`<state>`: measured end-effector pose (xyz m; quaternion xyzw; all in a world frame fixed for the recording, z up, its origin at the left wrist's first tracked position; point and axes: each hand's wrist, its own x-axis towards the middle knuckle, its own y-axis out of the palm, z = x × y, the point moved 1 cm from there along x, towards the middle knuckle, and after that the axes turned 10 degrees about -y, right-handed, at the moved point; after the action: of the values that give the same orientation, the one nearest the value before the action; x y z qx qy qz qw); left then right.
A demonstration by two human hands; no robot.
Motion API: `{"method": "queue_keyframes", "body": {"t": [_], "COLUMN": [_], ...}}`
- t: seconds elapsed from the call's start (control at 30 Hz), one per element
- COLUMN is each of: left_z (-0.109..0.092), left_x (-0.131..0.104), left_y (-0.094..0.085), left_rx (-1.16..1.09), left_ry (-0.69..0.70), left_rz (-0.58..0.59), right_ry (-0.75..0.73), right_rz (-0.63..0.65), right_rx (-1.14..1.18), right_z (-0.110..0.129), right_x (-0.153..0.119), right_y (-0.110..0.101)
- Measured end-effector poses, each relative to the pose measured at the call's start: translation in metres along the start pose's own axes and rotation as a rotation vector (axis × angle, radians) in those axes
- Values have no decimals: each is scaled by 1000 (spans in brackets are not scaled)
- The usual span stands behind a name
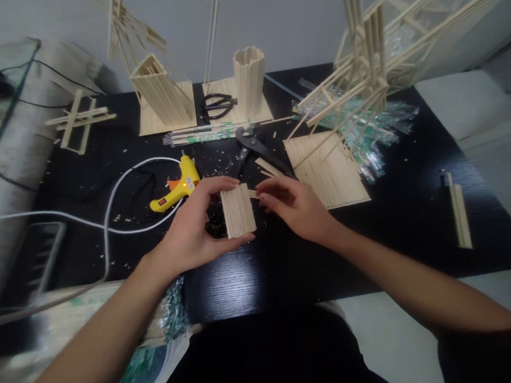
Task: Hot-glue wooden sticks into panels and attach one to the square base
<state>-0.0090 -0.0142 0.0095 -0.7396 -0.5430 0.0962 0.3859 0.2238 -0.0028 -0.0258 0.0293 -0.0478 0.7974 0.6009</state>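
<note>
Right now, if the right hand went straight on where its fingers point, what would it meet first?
Likely the small stick panel held in the left hand, though depth is hard to judge.

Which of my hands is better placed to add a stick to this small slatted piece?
Probably your right hand: it seems to pinch a short stick beside the slatted piece, which your left hand grips.
</note>
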Motion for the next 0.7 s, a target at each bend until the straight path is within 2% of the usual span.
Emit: {"method": "queue_keyframes", "body": {"t": [0.1,0.2,0.37,0.47,0.57,0.7], "left_z": [-1,-3,-2,1,2,1], "left_x": [0,-1,-2,-2,-2,-1], "left_y": [1,2,0,1,4,4], "left_rx": [-57,-83,-55,-102,-224,-279], "left_ry": [11,11,-32,-105,-234,-330], "left_rz": [28,84,177,127,68,99], "right_ry": [195,260,215,150,86,-2], "right_rz": [152,186,117,65,40,44], "right_rx": [347,457,390,296,210,115], "right_z": [4,8,6,6,7,8], "right_x": [-3,-5,-4,-4,-6,-12], "right_y": [9,14,12,9,11,14]}}
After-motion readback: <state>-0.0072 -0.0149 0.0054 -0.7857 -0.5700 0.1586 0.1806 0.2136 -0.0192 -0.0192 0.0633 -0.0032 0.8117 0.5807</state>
